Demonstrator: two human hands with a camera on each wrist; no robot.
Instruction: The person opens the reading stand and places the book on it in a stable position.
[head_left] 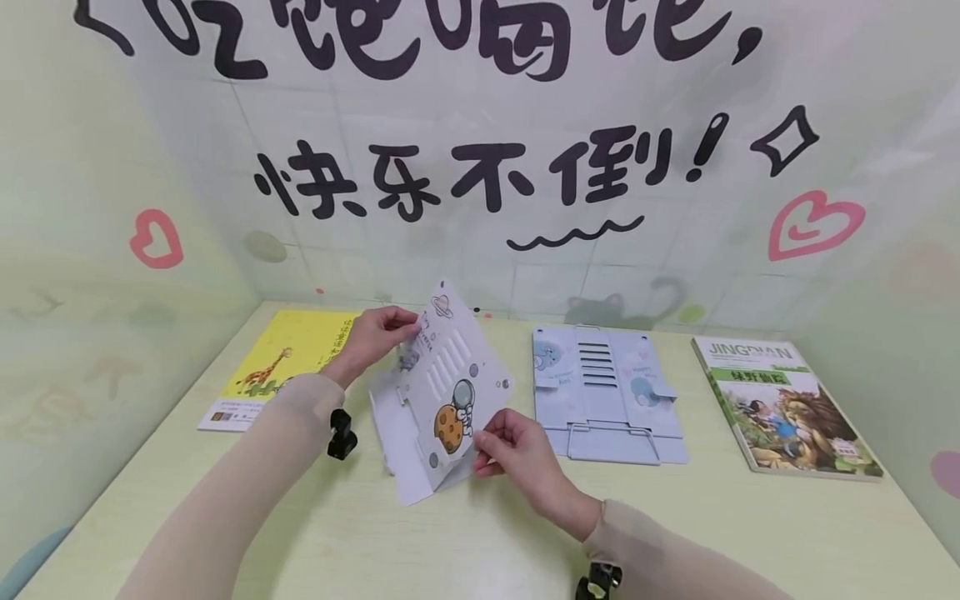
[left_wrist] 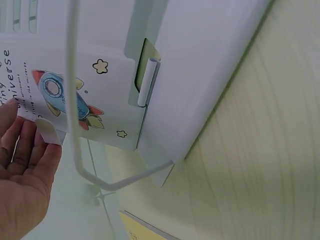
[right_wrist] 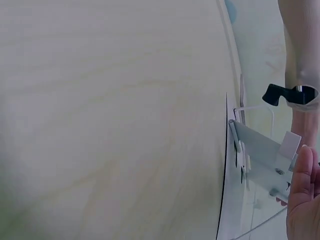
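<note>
Pale wood-grain table (head_left: 337, 533) against a light backdrop (head_left: 442, 262) w/ big blk. Chinese lettering (head_left: 491, 179), a pink heart outline (head_left: 816, 227) at R and a grey cat silhouette (head_left: 596, 311) low down. On the tabletop: far L, a yellow bk. (head_left: 300, 340) w/ giraffe pic.; R of ctr., a pale blue-grey slotted stand (head_left: 626, 404) lying flat; far R, a bk. titled "JINGDIAN" (head_left: 787, 408), green band, lion on cover.

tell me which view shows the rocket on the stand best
Left wrist: the rocket is large and its details clear, though a wire crosses it. The head view shows it tiny and blurred below the left hand; the right wrist view shows none of it.
</note>
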